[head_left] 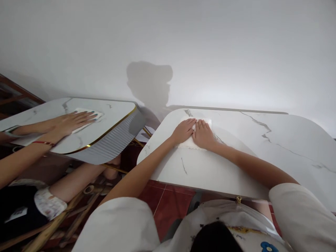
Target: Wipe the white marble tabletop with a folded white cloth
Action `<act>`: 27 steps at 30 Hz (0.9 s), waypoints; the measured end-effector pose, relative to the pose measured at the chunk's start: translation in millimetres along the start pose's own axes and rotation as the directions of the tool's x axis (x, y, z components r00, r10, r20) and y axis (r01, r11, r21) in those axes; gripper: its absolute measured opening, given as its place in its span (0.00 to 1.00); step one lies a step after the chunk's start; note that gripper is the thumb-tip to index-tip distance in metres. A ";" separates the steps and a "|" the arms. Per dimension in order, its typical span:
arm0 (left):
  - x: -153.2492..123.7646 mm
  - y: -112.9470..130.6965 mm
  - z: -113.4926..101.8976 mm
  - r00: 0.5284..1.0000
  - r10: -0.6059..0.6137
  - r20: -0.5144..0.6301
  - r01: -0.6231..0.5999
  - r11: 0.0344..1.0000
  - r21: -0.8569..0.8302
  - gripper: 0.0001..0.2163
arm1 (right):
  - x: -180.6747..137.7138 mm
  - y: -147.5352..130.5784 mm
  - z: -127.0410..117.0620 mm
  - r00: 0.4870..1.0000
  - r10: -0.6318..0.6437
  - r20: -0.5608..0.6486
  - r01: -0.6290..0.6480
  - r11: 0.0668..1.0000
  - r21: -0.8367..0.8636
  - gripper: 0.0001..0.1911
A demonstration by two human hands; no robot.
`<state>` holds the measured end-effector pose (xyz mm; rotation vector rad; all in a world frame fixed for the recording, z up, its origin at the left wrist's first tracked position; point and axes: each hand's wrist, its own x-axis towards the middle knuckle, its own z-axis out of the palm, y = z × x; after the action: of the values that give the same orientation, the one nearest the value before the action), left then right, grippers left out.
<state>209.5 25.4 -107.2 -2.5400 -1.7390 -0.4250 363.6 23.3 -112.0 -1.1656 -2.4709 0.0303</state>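
Note:
Both my hands lie flat side by side on a white cloth or tissue (207, 122) spread on the white marble tabletop (262, 147). My left hand (183, 130) has its fingers stretched out on the left part of the cloth. My right hand (203, 134) presses next to it, fingers extended and touching the left hand. Most of the cloth is hidden beneath my palms.
To the left, another person's hand (73, 120) with painted nails lies on a white cloth (98, 113) on a smaller gold-rimmed marble table (105, 140). A plain white wall rises behind. Red floor tiles (168, 199) and gold table legs (52, 227) show below.

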 end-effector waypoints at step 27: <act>-13.3 111.9 11.8 0.988 -0.151 -0.032 0.150 0.989 -0.007 0.24 | -74.4 53.1 -34.3 0.988 -0.149 -0.029 0.148 0.989 -0.028 0.29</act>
<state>310.3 -26.3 -107.8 -2.3990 -1.9273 -0.4740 457.7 -2.7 -116.7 -0.9809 -2.5302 -0.0615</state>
